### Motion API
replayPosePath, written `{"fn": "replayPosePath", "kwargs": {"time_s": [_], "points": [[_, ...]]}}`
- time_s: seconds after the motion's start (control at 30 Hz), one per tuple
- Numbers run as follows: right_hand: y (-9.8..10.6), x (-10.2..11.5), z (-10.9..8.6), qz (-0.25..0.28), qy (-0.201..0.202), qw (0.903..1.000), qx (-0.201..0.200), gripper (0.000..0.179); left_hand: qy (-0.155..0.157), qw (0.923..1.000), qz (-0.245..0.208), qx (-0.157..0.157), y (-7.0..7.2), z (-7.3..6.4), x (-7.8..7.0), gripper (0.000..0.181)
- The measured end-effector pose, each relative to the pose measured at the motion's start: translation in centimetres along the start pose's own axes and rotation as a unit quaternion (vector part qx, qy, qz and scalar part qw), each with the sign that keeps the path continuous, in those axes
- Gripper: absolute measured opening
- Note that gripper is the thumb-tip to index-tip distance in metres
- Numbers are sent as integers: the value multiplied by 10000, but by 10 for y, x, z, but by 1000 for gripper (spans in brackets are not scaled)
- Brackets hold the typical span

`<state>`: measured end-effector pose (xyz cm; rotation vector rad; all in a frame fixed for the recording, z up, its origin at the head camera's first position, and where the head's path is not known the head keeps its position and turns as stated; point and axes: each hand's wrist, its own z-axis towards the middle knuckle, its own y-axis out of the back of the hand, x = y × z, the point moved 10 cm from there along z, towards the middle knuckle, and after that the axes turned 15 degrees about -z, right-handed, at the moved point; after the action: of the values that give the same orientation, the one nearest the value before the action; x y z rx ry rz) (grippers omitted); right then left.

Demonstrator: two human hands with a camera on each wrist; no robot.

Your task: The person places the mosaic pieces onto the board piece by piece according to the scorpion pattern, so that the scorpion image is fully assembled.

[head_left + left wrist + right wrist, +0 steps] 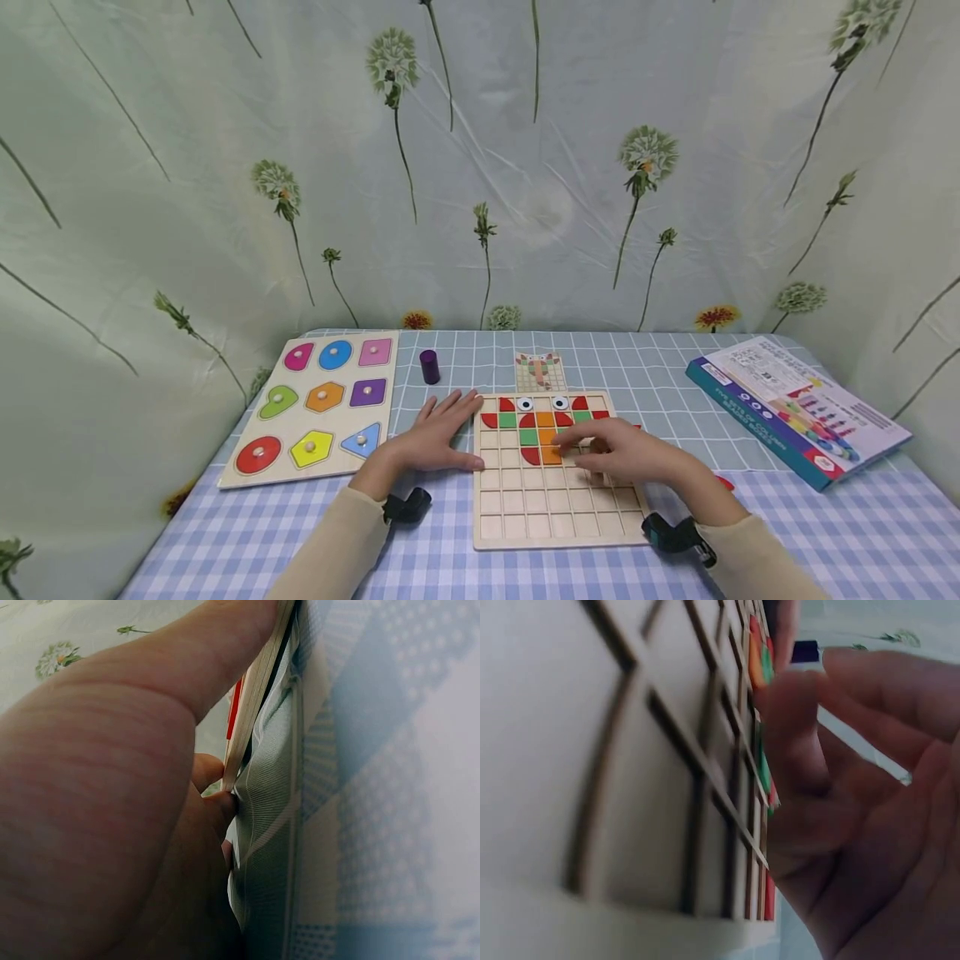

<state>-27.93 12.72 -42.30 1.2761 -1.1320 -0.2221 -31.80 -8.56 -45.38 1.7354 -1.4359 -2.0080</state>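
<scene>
A wooden grid board (525,504) lies flat in the head view, its upper rows partly filled with red, green and orange tiles (550,455) and two eye tiles (525,403). My left hand (435,437) rests at the board's left edge, fingers spread and thumb touching the side. Over the middle of the board is my right hand (626,450), its index fingertip at the orange tiles and its thumb just below. I see no piece between these fingers; the right wrist view is partly blurred. Behind the board lies a pattern card (540,372) with a similar tile picture.
To the left lies a knobbed shape puzzle board (341,415). A purple cylinder (429,367) stands behind my left hand. At the right is a flat cardboard box (810,400). A red piece (725,482) shows beside my right wrist.
</scene>
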Motion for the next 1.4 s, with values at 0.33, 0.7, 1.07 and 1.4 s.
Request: {"fn": "replayPosePath", "kwargs": {"time_s": [0.33, 0.7, 1.07, 1.4], "points": [[0, -4, -22, 851, 542, 9888, 1104, 53, 17, 10000, 24, -13, -1, 0, 1, 100], [37, -45, -44, 808, 500, 9934, 644, 40, 37, 10000, 34, -27, 0, 1, 0, 100], [53, -89, -68, 763, 70, 9954, 569, 28, 22, 10000, 34, -18, 1, 0, -1, 100], [51, -115, -93, 727, -374, 9922, 942, 22, 9, 10000, 37, -30, 1, 0, -1, 100]]}}
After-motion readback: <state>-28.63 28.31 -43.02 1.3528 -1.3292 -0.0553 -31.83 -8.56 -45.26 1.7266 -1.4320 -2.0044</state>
